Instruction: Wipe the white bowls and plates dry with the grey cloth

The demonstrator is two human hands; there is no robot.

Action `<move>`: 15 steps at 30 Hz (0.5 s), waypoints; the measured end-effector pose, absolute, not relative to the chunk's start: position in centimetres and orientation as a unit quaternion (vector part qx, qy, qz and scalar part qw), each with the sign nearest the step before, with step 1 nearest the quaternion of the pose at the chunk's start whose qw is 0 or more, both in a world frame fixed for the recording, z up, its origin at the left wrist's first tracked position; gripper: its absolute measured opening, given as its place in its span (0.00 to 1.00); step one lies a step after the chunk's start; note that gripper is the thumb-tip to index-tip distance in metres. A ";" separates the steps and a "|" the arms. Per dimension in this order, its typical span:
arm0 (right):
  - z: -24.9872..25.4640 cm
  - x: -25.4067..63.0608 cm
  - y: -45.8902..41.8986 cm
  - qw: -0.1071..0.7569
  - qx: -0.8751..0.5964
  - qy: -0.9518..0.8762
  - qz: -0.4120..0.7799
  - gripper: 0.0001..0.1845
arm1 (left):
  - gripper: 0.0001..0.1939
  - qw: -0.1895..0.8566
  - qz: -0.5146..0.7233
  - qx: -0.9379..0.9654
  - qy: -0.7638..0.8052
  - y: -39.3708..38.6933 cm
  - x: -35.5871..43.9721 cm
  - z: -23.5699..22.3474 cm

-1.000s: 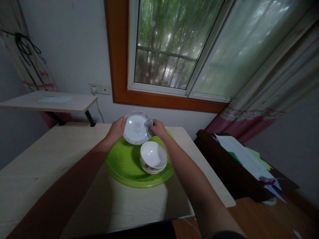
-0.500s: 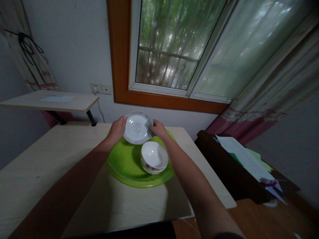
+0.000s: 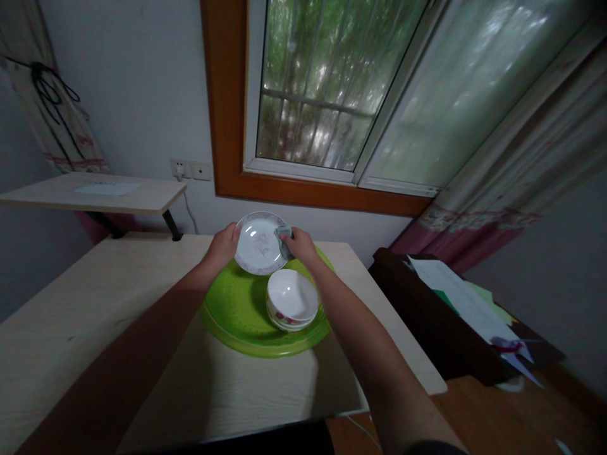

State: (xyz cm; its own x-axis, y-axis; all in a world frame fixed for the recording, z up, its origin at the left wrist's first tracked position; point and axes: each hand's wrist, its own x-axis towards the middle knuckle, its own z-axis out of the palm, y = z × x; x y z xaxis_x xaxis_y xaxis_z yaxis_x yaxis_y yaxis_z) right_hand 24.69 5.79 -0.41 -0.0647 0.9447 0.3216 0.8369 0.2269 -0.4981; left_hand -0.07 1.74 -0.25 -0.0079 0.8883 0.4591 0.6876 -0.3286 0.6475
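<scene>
A white plate (image 3: 258, 246) with a patterned rim is held tilted over the back of a round green tray (image 3: 232, 322). My left hand (image 3: 224, 244) grips the plate's left edge. Pinched in my right hand (image 3: 301, 242) is a grey-green cloth (image 3: 284, 242), pressed against the right side of the plate's face. White bowls (image 3: 291, 296) with a red floral pattern stand stacked on the right part of the tray, just below my right wrist.
The tray rests on a pale wooden table (image 3: 109, 284). A raised shelf (image 3: 95, 191) with a paper on it stands at the back left. To the right is a dark cabinet (image 3: 417, 316) holding papers and scissors (image 3: 509, 346). A window (image 3: 327, 95) is behind.
Almost nothing differs. The cloth has shifted very slightly on the plate's right side, and the whole view has moved a little; both hands keep their hold.
</scene>
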 end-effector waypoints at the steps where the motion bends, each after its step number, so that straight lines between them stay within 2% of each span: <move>1: -0.2 24.5 5.6 0.289 -0.623 -0.723 0.077 0.16 | 0.26 0.117 0.426 0.694 0.569 1.7 -0.1 -0.2; 4: 0.3 24.1 5.1 0.259 -0.641 -0.720 0.056 0.23 | 0.26 0.111 0.420 0.694 0.575 1.8 -0.1 -0.2; 7: 0.6 23.7 4.8 0.239 -0.650 -0.719 0.058 0.24 | 0.26 0.098 0.419 0.692 0.580 1.8 -0.1 -0.1; 15: 0.1 23.9 5.1 0.241 -0.626 -0.734 0.113 0.10 | 0.25 0.082 0.392 0.691 0.602 1.8 0.0 -0.1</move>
